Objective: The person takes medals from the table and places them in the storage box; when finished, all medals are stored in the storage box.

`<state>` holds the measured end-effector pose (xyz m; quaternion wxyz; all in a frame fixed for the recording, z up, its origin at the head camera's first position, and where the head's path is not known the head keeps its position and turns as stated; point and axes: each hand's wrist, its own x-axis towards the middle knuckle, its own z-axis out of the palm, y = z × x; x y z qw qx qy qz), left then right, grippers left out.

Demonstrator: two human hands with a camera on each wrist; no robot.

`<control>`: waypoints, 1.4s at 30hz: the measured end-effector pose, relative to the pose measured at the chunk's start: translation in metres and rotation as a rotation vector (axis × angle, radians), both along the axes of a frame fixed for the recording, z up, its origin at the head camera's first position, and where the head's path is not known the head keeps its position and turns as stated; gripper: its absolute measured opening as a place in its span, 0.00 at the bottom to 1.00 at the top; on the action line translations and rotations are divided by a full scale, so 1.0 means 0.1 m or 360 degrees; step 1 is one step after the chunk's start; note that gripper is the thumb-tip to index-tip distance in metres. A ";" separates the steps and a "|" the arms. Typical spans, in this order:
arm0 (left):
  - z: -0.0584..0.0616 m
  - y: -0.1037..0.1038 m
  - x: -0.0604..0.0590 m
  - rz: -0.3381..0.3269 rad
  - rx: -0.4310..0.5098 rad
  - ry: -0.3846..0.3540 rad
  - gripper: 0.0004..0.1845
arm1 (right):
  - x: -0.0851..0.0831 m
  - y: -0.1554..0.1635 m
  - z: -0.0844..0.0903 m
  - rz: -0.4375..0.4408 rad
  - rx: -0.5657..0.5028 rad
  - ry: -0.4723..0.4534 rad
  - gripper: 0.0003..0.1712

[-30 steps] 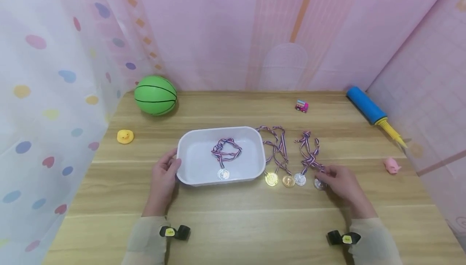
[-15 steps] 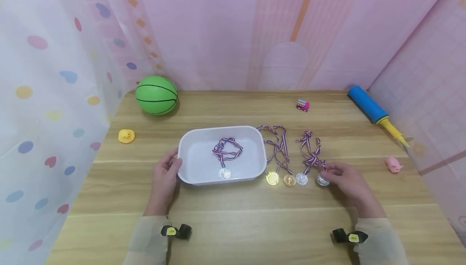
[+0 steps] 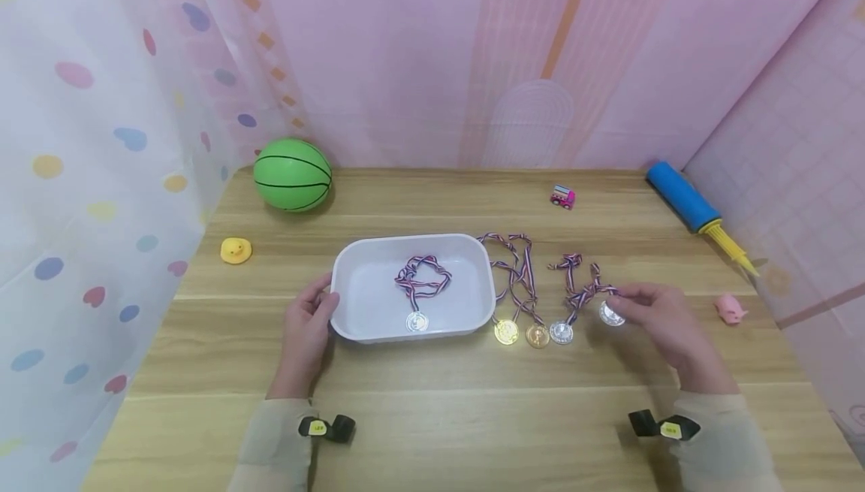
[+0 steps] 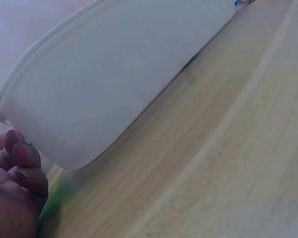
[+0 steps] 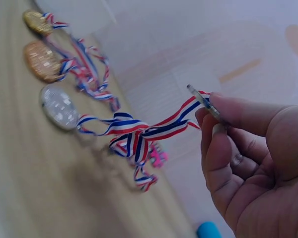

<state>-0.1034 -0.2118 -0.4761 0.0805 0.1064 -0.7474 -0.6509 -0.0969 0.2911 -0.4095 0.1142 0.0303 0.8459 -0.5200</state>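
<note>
My left hand [image 3: 304, 330] grips the left end of a white plastic basin [image 3: 358, 282], thumb at its rim and fingers on the outside. Inside the basin lies a silver medal [image 3: 417, 321] with its striped ribbon looped behind it. With thumb and fingertips my right hand [image 3: 669, 327] pinches another silver medal [image 5: 207, 105], raised over the table and seen nearly edge-on in the right wrist view. Its red, white and blue ribbon [image 5: 171, 124] stretches to a tangle with the ribbon of a silver medal [image 3: 562, 333] on the table.
Bronze [image 3: 537, 336] and gold [image 3: 506, 332] medals lie right of the basin. Farther out are a green ball [image 3: 293, 175], a yellow duck [image 3: 236, 251], a small pink toy truck [image 3: 562, 197], a blue and yellow pump [image 3: 685, 199] and a pink pig [image 3: 730, 309].
My right hand has lifted the silver medal and moved right, pulling its ribbon taut and shifting the tangle. The left hand stays on the basin.
</note>
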 end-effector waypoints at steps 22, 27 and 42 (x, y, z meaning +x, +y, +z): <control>0.01 -0.01 0.00 -0.0027 -0.0002 0.0005 0.19 | -0.12 -0.09 0.53 -0.0069 0.0339 0.0183 0.30; 0.01 -0.02 -0.01 -0.0023 -0.0006 -0.0026 0.19 | -0.15 -0.11 0.64 -0.0036 0.0315 0.0289 0.27; 0.01 -0.02 -0.01 -0.0029 0.0009 -0.0035 0.20 | -0.21 -0.08 0.66 -0.0110 0.0106 0.0368 0.17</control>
